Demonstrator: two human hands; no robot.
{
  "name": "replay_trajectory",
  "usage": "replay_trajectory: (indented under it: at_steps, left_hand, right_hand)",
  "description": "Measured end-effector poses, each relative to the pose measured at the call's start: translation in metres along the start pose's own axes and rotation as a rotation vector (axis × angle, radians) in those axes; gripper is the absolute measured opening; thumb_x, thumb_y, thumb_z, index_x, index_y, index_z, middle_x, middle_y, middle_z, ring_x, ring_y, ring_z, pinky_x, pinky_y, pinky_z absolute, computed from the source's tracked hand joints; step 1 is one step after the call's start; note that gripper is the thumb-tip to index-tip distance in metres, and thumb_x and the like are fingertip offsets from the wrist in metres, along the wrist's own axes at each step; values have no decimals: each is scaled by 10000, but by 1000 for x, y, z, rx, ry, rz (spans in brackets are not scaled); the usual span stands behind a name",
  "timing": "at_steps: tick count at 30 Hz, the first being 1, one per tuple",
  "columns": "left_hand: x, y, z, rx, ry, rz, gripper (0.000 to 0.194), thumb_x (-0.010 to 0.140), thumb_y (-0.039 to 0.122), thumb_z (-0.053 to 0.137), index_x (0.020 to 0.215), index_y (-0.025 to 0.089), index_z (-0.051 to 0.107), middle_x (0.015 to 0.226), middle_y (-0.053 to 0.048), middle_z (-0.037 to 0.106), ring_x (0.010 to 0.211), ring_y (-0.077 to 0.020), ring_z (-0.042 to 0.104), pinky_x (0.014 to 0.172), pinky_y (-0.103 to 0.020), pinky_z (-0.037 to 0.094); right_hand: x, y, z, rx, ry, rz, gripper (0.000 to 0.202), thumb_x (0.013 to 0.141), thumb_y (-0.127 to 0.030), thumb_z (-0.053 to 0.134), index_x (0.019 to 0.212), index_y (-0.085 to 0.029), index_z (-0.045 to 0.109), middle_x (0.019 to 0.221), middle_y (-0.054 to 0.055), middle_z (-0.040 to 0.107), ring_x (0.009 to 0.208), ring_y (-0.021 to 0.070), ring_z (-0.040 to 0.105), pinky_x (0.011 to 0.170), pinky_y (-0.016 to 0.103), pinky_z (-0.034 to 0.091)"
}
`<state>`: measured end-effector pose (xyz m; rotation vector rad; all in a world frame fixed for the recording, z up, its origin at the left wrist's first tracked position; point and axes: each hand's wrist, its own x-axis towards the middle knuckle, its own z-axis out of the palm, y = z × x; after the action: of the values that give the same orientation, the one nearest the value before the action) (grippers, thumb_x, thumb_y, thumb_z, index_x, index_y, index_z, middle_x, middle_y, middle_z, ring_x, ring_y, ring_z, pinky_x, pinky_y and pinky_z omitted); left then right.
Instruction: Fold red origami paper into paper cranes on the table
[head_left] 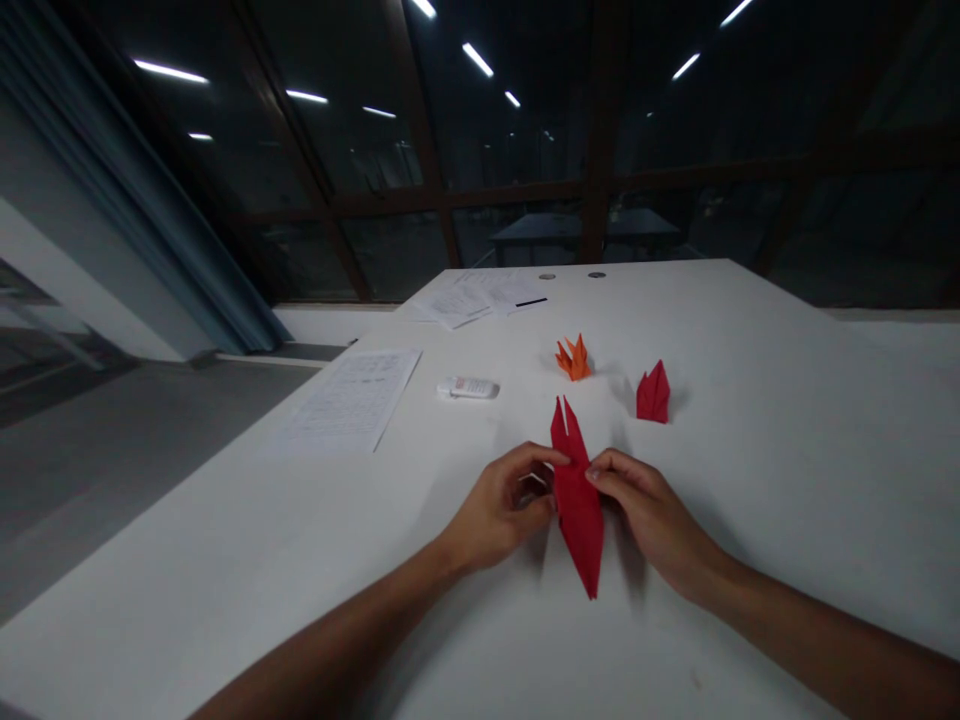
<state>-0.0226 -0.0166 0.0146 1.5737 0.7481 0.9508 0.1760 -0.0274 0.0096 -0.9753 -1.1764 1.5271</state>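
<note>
A long folded piece of red origami paper [579, 510] is held just above the white table [465, 640]. Its far end splits into two narrow points, and its near end tapers to a tip. My left hand [502, 505] pinches the left edge, with the index finger lying across the paper. On the opposite edge, my right hand [649, 505] grips with its thumb on top and the other fingers partly hidden behind. Beyond the hands stand an orange folded paper figure [576, 360] and, to its right, a smaller red folded paper figure [653, 393].
A white bottle-like object [467, 388] lies left of the orange figure. A printed sheet [356, 400] rests near the table's left edge. More papers [480, 295] with a dark pen-like stick [532, 302] are at the far side, below the windows.
</note>
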Motion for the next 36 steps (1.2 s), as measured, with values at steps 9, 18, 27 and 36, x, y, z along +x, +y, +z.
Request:
replay_trajectory:
  at_steps: [9, 18, 27, 36]
  left_hand:
    - [-2, -1, -6, -97, -97, 11, 323, 911, 233, 677, 1226, 199, 615, 1061, -83, 633, 946, -186, 606, 819, -325, 481]
    - [0, -1, -4, 31, -27, 73, 276, 891, 178, 688, 1165, 215, 673, 1088, -76, 655, 960, -184, 629, 874, -346, 494]
    - [0, 1, 0, 17, 70, 41, 153, 924, 285, 673, 981, 144, 689, 949, -69, 699, 831, -155, 657, 777, -285, 511]
    - [-3, 8, 11, -28, 95, -17, 242, 940, 344, 656, 1106, 174, 607, 901, -35, 636, 791, -132, 575, 706, -246, 450]
  right_hand:
    - [-1, 1, -3, 56, -63, 7, 227, 901, -318, 649, 717, -199, 593, 688, -35, 562, 675, 132, 489, 654, 256, 366]
    - [0, 9, -9, 168, -79, 46, 152, 897, -284, 668, 780, -190, 645, 754, -15, 593, 726, 145, 508, 691, 267, 385]
    - [-5, 7, -9, -47, -110, -199, 49, 977, -293, 586, 976, -248, 604, 925, -3, 606, 855, 159, 564, 795, 281, 462]
    - [-11, -2, -2, -303, -102, -330, 114, 969, -335, 608, 1025, -241, 638, 1092, 57, 644, 998, 217, 623, 914, 346, 496]
